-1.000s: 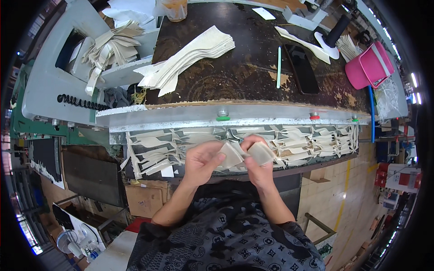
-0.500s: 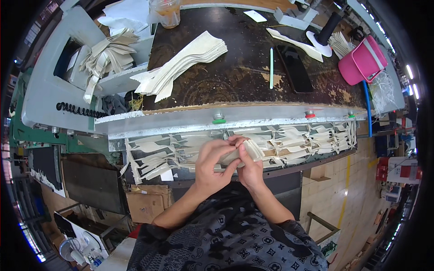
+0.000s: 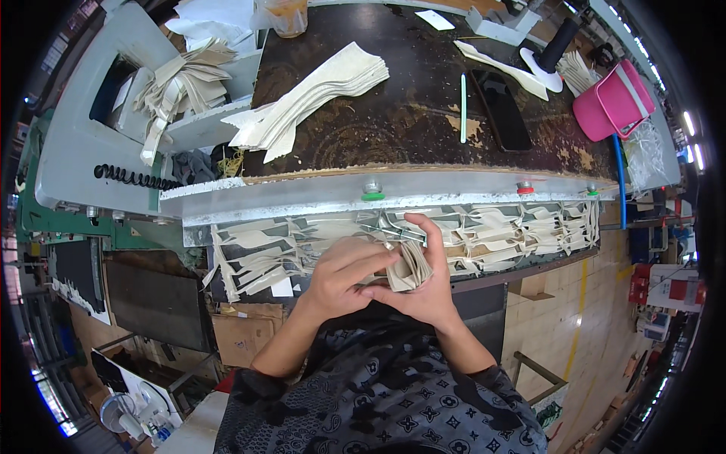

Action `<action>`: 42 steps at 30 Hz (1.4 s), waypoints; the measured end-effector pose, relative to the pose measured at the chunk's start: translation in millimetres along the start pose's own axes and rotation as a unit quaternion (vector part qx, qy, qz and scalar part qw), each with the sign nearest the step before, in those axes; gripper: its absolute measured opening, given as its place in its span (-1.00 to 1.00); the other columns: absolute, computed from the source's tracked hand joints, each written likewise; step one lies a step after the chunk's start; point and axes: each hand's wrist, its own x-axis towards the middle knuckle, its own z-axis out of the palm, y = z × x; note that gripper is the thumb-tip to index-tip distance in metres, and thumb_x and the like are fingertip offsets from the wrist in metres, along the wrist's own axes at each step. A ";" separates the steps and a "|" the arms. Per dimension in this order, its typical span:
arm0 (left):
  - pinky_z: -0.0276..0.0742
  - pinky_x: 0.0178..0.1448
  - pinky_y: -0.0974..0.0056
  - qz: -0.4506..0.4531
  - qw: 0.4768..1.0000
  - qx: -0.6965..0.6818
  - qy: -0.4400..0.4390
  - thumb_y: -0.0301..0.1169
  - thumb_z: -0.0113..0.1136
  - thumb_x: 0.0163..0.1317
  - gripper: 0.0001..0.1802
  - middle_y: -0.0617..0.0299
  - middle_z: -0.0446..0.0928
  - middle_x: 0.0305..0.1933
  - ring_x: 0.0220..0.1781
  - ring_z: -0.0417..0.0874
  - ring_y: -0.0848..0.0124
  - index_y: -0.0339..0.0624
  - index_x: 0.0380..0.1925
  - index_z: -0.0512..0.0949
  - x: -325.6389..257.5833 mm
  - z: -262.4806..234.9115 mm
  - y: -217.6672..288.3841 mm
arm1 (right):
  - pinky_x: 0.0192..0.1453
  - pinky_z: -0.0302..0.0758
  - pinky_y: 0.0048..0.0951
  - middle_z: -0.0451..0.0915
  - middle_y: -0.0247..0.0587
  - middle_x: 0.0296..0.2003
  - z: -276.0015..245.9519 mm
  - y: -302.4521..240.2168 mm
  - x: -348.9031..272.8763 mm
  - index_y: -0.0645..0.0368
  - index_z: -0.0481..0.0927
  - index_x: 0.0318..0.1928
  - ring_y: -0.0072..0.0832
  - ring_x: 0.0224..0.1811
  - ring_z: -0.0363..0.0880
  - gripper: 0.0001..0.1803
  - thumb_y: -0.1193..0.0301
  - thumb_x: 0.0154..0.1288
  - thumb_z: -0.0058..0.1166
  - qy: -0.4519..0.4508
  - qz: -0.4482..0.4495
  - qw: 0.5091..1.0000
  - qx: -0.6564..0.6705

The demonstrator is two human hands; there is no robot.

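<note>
A small stack of cream cut sheet pieces (image 3: 411, 270) is between my hands, in front of my chest, its layered edges fanned toward me. My right hand (image 3: 432, 301) cups it from the right, with the thumb below and one finger raised along its far side. From the left, my left hand (image 3: 339, 276) is closed over the stack's other end, its fingers reaching across the pieces. Their full shape is hidden by my hands. Just beyond lies a long tray (image 3: 476, 274) of cream offcut webbing with cut-out gaps.
A larger stack of cream pieces (image 3: 318, 98) lies on the dark worktop (image 3: 408, 125). A phone (image 3: 503, 110), a pale green stick (image 3: 463, 108) and a pink bucket (image 3: 614, 106) are to its right. Offcuts (image 3: 185, 87) fill the left bay. A drink cup (image 3: 287, 17) stands at the back.
The stack has turned so its layered edges fan open toward me. My right hand has opened out around it, one finger lifting away, and my left hand has shifted slightly left.
</note>
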 end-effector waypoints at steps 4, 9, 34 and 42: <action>0.66 -0.02 0.09 0.018 0.999 0.023 0.042 -0.57 0.49 -0.12 -0.51 0.14 0.76 -0.08 -0.14 0.75 0.09 -0.15 -0.06 0.83 -2.5 4.8 3.8 | 0.20 0.62 -0.45 0.65 -0.22 0.06 -3.4 9.7 -3.8 0.19 0.14 0.61 -0.54 0.07 0.68 0.19 0.50 0.09 0.71 -0.015 0.036 0.999 0.024; 0.57 -0.02 0.10 -0.017 0.997 0.060 -0.043 -0.57 0.44 -0.18 -0.52 0.21 0.64 -0.17 -0.19 0.61 0.13 -0.08 -0.13 0.83 1.7 -4.6 12.3 | 0.23 0.59 -0.41 0.65 -0.24 0.09 -1.3 11.4 -1.6 0.19 0.23 0.58 -0.53 0.08 0.67 0.09 0.51 0.14 0.66 -0.040 0.005 0.999 -0.030; 0.23 0.68 -0.28 -0.018 0.976 0.127 -0.174 -0.34 0.72 -0.12 0.07 -0.05 0.38 0.62 0.69 0.35 -0.13 -0.28 0.49 0.45 8.4 12.7 27.4 | 0.28 0.59 -0.40 0.68 -0.29 0.12 -11.8 29.7 -15.0 0.27 0.57 0.27 -0.54 0.20 0.63 -0.69 0.36 0.72 0.11 0.046 0.161 0.972 0.166; 0.40 0.57 -0.18 0.008 0.978 0.098 -0.181 -0.55 0.58 -0.16 -0.08 0.06 0.56 0.39 0.48 0.55 0.03 -0.19 0.38 0.58 15.4 13.7 21.5 | 0.24 0.60 -0.42 0.67 -0.30 0.08 -17.4 28.3 -13.2 0.23 0.54 0.27 -0.56 0.19 0.63 -0.59 0.59 0.45 0.25 -0.048 0.154 0.982 0.100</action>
